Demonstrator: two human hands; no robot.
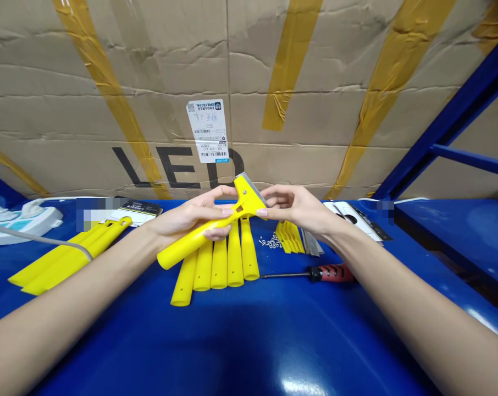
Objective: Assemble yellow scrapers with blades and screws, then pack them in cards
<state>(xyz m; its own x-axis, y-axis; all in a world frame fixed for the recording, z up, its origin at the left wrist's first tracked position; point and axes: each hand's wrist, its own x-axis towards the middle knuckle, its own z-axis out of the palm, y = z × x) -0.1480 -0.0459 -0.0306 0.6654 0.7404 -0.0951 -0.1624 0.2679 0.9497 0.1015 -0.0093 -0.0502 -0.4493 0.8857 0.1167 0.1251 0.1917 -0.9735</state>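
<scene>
A yellow scraper (191, 240) is held up over the blue table, tilted, its head at the upper right with a screw and a metal blade (255, 188) along the edge. My left hand (195, 214) is closed around the upper handle. With thumb and fingers, my right hand (292, 206) pinches the head's right corner by the blade. Beneath the scraper lie several yellow handles (219, 264) side by side. Right of them are loose screws (271, 241), a row of yellow head pieces (289, 236), grey metal blades (312, 243) and a screwdriver (329, 273) with a red and black grip.
More yellow scraper parts (73, 258) lie at the left, with a grey cable across them. Behind is a white power strip (24, 223). Packaged cards (139, 210) lie at the back. A large cardboard box (158, 110) walls off the back; a blue frame post (447, 118) rises at right.
</scene>
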